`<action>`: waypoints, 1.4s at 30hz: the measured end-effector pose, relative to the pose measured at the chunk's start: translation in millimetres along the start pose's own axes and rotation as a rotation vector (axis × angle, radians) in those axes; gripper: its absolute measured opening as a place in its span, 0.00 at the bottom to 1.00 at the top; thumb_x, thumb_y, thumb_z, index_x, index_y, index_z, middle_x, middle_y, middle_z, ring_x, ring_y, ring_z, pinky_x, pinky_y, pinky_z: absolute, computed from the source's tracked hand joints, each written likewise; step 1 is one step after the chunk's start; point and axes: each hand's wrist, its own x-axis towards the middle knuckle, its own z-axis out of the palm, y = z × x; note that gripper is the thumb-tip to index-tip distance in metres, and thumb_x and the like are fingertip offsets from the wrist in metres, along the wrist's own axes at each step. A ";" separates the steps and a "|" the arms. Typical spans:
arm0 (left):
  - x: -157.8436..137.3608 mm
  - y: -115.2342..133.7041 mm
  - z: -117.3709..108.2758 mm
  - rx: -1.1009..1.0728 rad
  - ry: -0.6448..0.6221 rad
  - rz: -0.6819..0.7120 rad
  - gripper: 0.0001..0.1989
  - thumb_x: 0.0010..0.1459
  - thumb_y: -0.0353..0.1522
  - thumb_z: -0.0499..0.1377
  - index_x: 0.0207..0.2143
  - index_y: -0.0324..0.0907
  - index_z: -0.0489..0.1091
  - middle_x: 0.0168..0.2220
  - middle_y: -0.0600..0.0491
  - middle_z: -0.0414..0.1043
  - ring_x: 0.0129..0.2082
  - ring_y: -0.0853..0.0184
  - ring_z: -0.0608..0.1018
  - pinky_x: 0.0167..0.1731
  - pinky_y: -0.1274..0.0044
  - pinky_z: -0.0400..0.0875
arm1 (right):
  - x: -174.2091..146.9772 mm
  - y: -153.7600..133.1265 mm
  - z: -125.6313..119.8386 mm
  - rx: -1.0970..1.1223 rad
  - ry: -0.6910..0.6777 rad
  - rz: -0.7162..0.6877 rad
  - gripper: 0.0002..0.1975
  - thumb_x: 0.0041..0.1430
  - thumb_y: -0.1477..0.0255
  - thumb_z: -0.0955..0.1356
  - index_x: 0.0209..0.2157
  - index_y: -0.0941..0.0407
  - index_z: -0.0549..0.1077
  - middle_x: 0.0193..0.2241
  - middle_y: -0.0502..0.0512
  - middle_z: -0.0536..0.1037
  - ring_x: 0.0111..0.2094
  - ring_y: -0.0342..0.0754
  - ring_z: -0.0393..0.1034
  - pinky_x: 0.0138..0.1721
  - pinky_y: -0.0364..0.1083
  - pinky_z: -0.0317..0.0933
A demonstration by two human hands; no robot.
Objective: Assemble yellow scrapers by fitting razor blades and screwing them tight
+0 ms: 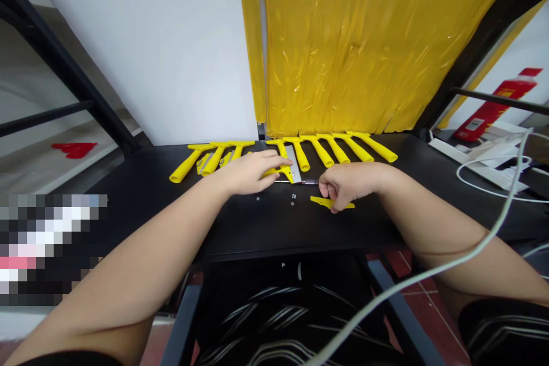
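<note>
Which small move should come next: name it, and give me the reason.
Probably lift the yellow strip toward the yellow tool by the grey plate: the right hand is at the strip, the left hand holds the tool, and the strip lies apart from it on the black table.

Handles (322, 152) behind the right hand (351, 179)

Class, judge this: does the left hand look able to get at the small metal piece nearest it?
Probably yes: the small metal piece lies uncovered beside the left hand, though it seems busy with a yellow part.
</note>
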 end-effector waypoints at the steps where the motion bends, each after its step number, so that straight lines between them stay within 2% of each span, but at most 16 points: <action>1: -0.3 -1.0 0.4 0.002 0.000 -0.001 0.22 0.72 0.35 0.53 0.65 0.46 0.70 0.56 0.45 0.75 0.53 0.59 0.79 0.55 0.66 0.73 | -0.6 0.1 0.1 0.012 -0.004 -0.008 0.15 0.45 0.66 0.77 0.35 0.54 0.75 0.35 0.51 0.83 0.33 0.49 0.75 0.33 0.47 0.62; 5: -0.8 -2.0 0.1 0.011 -0.010 -0.009 0.23 0.72 0.34 0.52 0.66 0.45 0.69 0.54 0.45 0.75 0.54 0.57 0.78 0.57 0.64 0.73 | -1.9 0.9 2.9 0.051 0.030 -0.061 0.09 0.47 0.71 0.74 0.33 0.53 0.77 0.33 0.51 0.82 0.32 0.49 0.75 0.33 0.46 0.62; 7: -0.7 -0.9 -0.7 0.016 -0.012 -0.003 0.23 0.72 0.34 0.51 0.65 0.44 0.70 0.54 0.44 0.74 0.54 0.57 0.78 0.56 0.64 0.73 | -2.1 0.7 4.8 -0.007 0.134 -0.093 0.02 0.50 0.72 0.71 0.29 0.53 0.75 0.29 0.51 0.80 0.29 0.48 0.71 0.31 0.47 0.59; 10: -0.5 -0.1 -1.0 0.023 -0.005 0.003 0.22 0.72 0.33 0.52 0.65 0.45 0.70 0.53 0.45 0.75 0.53 0.57 0.78 0.55 0.64 0.73 | -1.4 1.6 5.8 -0.056 0.279 -0.194 0.05 0.55 0.72 0.68 0.26 0.53 0.71 0.24 0.50 0.75 0.25 0.46 0.66 0.29 0.47 0.56; 13: -0.7 -1.6 0.3 0.014 0.007 0.001 0.22 0.71 0.34 0.52 0.65 0.46 0.68 0.53 0.45 0.76 0.53 0.58 0.79 0.55 0.65 0.73 | 1.7 6.8 4.5 0.170 0.341 -0.313 0.05 0.57 0.71 0.68 0.28 0.53 0.68 0.24 0.49 0.75 0.26 0.46 0.71 0.30 0.46 0.61; 17: -0.6 -2.9 1.1 -0.016 0.000 -0.027 0.20 0.70 0.34 0.53 0.62 0.45 0.67 0.58 0.45 0.75 0.56 0.57 0.79 0.55 0.65 0.73 | 12.0 18.5 4.0 0.578 0.459 -0.348 0.08 0.59 0.67 0.71 0.36 0.52 0.68 0.26 0.50 0.78 0.28 0.49 0.78 0.32 0.47 0.71; 22: -0.2 0.9 -2.3 -0.025 -0.030 -0.123 0.15 0.69 0.37 0.54 0.55 0.43 0.65 0.53 0.44 0.77 0.50 0.55 0.81 0.47 0.65 0.74 | 32.2 30.0 6.3 0.647 0.817 -0.379 0.16 0.58 0.64 0.75 0.43 0.52 0.69 0.34 0.52 0.80 0.31 0.47 0.77 0.31 0.45 0.70; 27: -0.2 4.2 -4.5 -0.013 -0.042 -0.138 0.14 0.69 0.38 0.54 0.55 0.45 0.63 0.54 0.44 0.78 0.49 0.54 0.81 0.46 0.65 0.73 | 47.5 31.7 4.8 0.797 0.968 -0.373 0.19 0.54 0.60 0.78 0.40 0.53 0.71 0.31 0.51 0.79 0.32 0.49 0.77 0.37 0.49 0.74; 32: -0.8 4.7 -4.8 -0.022 -0.049 -0.145 0.16 0.69 0.38 0.54 0.56 0.46 0.62 0.52 0.45 0.78 0.47 0.54 0.82 0.44 0.65 0.73 | 50.2 18.1 10.3 0.668 1.119 -0.436 0.10 0.58 0.63 0.75 0.39 0.53 0.77 0.40 0.57 0.80 0.45 0.55 0.79 0.51 0.55 0.75; 35: -0.8 3.8 -3.5 -0.027 -0.045 -0.145 0.17 0.68 0.37 0.55 0.57 0.46 0.62 0.51 0.45 0.79 0.46 0.54 0.82 0.43 0.65 0.73 | 48.5 6.5 17.0 0.574 1.066 -0.495 0.08 0.60 0.66 0.74 0.41 0.52 0.79 0.45 0.59 0.80 0.50 0.56 0.77 0.54 0.56 0.75; 42: -0.6 3.2 -2.2 -0.022 -0.039 -0.132 0.21 0.68 0.37 0.55 0.61 0.46 0.60 0.49 0.45 0.80 0.45 0.56 0.83 0.41 0.68 0.73 | 43.3 -1.0 19.8 0.283 1.004 -0.572 0.09 0.61 0.72 0.71 0.43 0.51 0.81 0.46 0.58 0.84 0.48 0.56 0.78 0.55 0.57 0.73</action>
